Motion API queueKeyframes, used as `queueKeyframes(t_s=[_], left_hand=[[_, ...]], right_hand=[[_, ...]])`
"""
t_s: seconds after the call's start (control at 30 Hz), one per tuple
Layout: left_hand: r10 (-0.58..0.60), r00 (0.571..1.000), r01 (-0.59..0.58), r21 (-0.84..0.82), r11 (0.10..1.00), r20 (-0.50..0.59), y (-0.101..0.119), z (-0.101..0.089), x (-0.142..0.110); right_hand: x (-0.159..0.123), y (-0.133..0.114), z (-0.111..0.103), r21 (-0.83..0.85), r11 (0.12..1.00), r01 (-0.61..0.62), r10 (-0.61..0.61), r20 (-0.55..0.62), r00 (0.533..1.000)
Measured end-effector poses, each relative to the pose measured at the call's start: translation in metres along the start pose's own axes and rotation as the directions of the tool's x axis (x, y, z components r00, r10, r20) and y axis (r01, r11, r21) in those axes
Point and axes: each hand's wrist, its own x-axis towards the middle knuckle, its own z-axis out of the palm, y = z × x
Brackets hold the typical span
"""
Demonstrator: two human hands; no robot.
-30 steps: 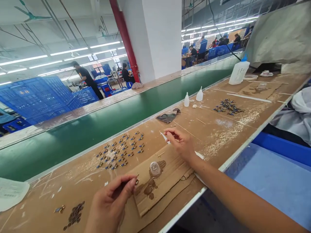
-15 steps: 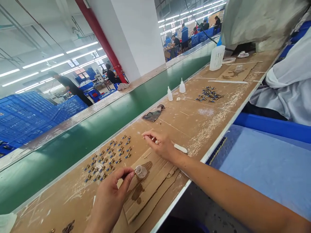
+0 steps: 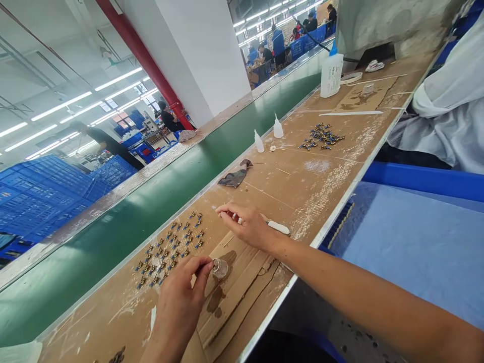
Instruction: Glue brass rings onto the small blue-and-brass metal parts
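My left hand [image 3: 183, 295] is closed in a pinch, its thumb and forefinger at the rim of a small clear cup [image 3: 221, 269]. What sits between those fingertips is too small to make out. The cup stands on a wet-stained cardboard sheet [image 3: 245, 282]. Beyond it, my right hand [image 3: 245, 224] hovers above the table with thumb and forefinger together; something small and white shows among its curled fingers, its kind unclear. Small blue-and-gold parts [image 3: 176, 244] lie spread in loose rows left of the hands. By my right wrist lies a white-handled tool [image 3: 278, 227].
Farther along stand two small white squeeze bottles [image 3: 258, 141], a camouflage cloth scrap [image 3: 236, 174], a heap of similar parts [image 3: 325, 136] and a large white bottle [image 3: 331, 75]. A green conveyor belt [image 3: 151, 201] runs along the left. Blue crates [image 3: 45, 196] and several people are beyond.
My left hand has shifted slightly right, nearer the cup's rim. My right hand has moved slightly left, still pinched. The whole view has tilted a little.
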Motion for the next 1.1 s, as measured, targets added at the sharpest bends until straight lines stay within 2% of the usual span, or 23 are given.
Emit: queueKeyframes(t_s=[0.7,0.83,0.97,1.1], left_hand=[[0.121,0.993,-0.119,0.090,0.989,-0.012,-0.0042,0.0047,0.0018],[0.108,0.994,-0.108,0.098,0.989,0.005,-0.0044,0.0054,0.0018],[0.095,0.995,-0.093,0.073,0.993,-0.022,-0.0007,0.0064,0.0041],[-0.005,1.000,0.005,-0.021,1.000,-0.017,0.0042,0.0021,0.0006]], right_hand=[[0.0006,-0.0022,-0.0026,-0.011,1.000,0.003,-0.003,0.012,1.000],[0.0008,-0.0022,-0.0024,-0.017,1.000,0.000,0.001,0.012,1.000],[0.0009,-0.0034,-0.0026,-0.023,1.000,-0.003,0.004,0.010,1.000],[0.0009,-0.0034,-0.0030,-0.033,0.999,-0.009,0.009,-0.001,1.000]])
